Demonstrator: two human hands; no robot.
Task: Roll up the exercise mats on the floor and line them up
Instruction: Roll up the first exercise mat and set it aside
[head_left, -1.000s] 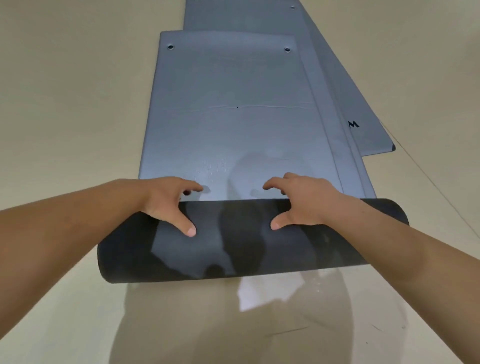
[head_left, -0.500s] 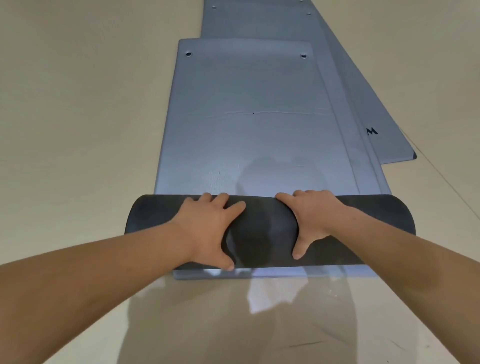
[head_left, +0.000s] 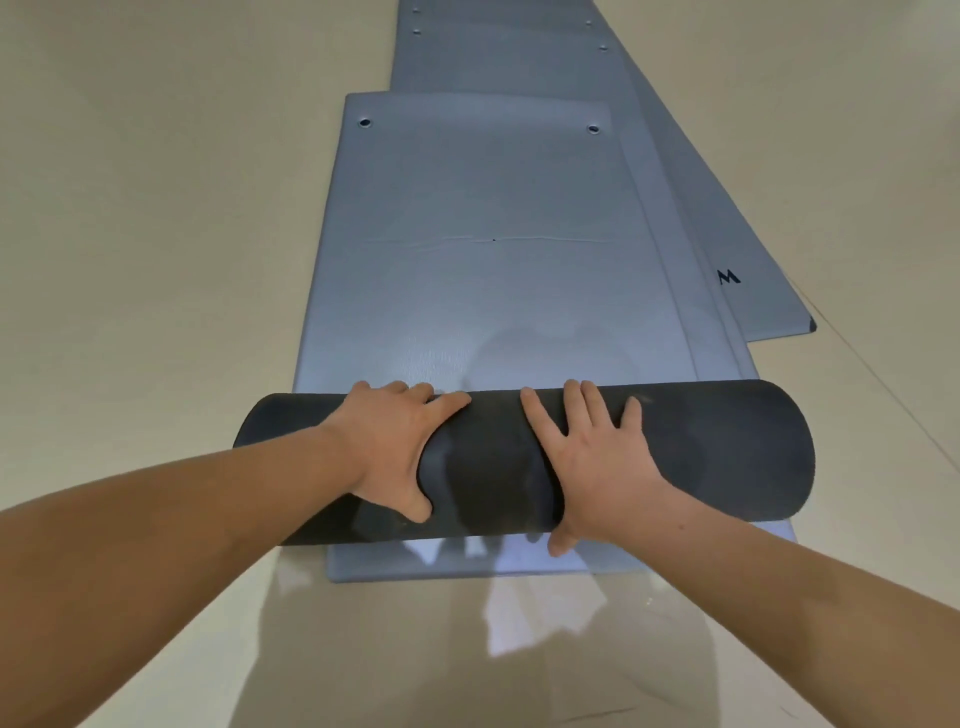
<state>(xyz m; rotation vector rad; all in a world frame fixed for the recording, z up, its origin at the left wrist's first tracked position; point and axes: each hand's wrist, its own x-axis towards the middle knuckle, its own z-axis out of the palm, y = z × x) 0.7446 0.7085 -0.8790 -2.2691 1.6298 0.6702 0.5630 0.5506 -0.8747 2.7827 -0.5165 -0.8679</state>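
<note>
A grey-blue exercise mat (head_left: 483, 260) lies flat on the floor, stretching away from me. Its near end is wound into a dark roll (head_left: 727, 452) that lies across the view. My left hand (head_left: 395, 447) presses on top of the roll, left of its middle, fingers draped over the far side and thumb spread toward me. My right hand (head_left: 592, 457) rests flat on the roll just right of the middle, with its fingers straight. A second mat (head_left: 467, 564) lies underneath, and its near edge shows in front of the roll.
Another flat mat with a dark "M" mark (head_left: 753, 291) sticks out on the right. A further mat (head_left: 493, 57) extends beyond the far end. Glossy beige floor (head_left: 156, 260) surrounds the stack on both sides.
The roll has turned away from me along the mat and grown thicker. Both hands went from gripping its far edge to pressing on top. The lower mat's near edge is uncovered.
</note>
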